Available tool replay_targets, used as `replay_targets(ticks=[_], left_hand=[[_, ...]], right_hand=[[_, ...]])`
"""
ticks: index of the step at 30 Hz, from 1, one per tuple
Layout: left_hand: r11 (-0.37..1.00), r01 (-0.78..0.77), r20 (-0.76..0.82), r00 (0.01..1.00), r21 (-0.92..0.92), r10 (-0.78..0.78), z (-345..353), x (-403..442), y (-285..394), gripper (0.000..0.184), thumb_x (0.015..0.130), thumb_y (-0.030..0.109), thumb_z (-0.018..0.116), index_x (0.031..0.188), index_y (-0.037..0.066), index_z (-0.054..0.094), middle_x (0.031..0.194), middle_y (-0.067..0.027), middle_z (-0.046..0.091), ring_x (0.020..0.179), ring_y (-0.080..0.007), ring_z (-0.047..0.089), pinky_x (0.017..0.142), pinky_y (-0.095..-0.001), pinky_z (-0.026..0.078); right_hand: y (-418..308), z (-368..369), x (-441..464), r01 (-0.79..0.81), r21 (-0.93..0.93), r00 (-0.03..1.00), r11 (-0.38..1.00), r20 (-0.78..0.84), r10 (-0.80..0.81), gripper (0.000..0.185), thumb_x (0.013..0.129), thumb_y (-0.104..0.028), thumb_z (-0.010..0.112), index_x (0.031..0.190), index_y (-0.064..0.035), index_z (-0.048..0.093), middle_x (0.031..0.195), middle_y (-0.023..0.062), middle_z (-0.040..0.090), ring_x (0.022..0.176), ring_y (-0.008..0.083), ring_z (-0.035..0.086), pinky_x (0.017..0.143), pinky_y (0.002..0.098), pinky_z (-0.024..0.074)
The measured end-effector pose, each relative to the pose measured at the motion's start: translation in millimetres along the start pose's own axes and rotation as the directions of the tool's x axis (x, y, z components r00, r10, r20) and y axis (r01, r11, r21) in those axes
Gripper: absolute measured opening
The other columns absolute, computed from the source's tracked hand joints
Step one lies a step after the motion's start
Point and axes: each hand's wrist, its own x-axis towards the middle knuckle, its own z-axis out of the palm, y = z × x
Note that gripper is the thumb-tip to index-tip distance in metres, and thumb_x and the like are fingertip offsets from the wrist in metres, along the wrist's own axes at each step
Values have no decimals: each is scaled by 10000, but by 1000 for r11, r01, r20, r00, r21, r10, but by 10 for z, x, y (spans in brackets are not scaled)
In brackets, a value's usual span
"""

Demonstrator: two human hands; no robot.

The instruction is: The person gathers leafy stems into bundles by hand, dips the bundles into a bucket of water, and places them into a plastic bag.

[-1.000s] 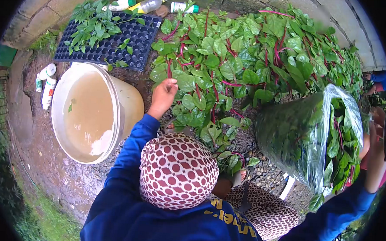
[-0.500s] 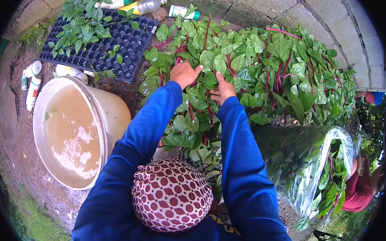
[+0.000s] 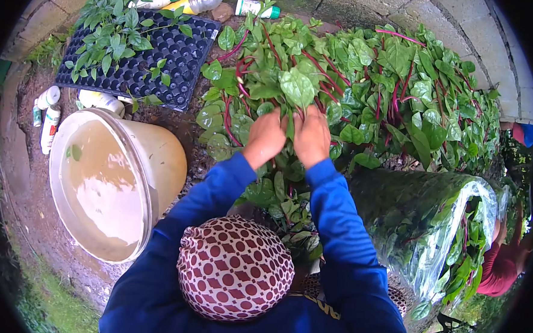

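A long heap of red-stemmed leafy greens, which look like Malabar spinach, lies in front of me. My left hand is closed at the near edge of the heap, gripping a bunch of the greens. Right beside it, my right hand closes round the same bunch from the other side. Leaves and red stems fan out above both hands, away from me. The fingertips are partly hidden among the leaves.
A bucket of murky water stands at left. Behind it lie a black seedling tray and several bottles. A clear plastic bag of greens rests at right, near a person in a red top. A block wall runs behind.
Both hands have drawn nearer to me and closed on a bunch of greens. Before, they were apart, reaching into the leaves with thumbs outstretched. The bunch is gathered more upright.
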Motion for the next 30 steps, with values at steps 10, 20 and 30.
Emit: replay_targets(ticks=[10,20,30], left_hand=[[995,54,193,980,-81,-38,-102,-954,-478,691,849,364,580,1339,-65,351,937,-190,654,844,-327,637,744,-423,495],[994,76,15,997,79,-77,-167,-560,-170,395,779,309,667,1035,18,590,882,-127,653,824,-278,635,725,-380,492],[707,541,524,805,-455,-279,-103,-648,-649,261,809,207,608,1041,91,628,858,4,617,764,-146,551,658,-333,455]], right_hand=[[765,-605,-699,-187,58,743,981,662,103,311,845,-247,601,989,29,615,954,217,646,888,352,625,781,411,491],[1221,-57,-218,-85,-171,955,982,266,129,439,788,-375,646,1041,-16,637,935,209,653,914,347,622,837,395,469],[1289,-630,-409,-406,328,832,853,519,197,316,914,-286,533,1039,-8,614,818,12,632,720,130,579,655,269,469]])
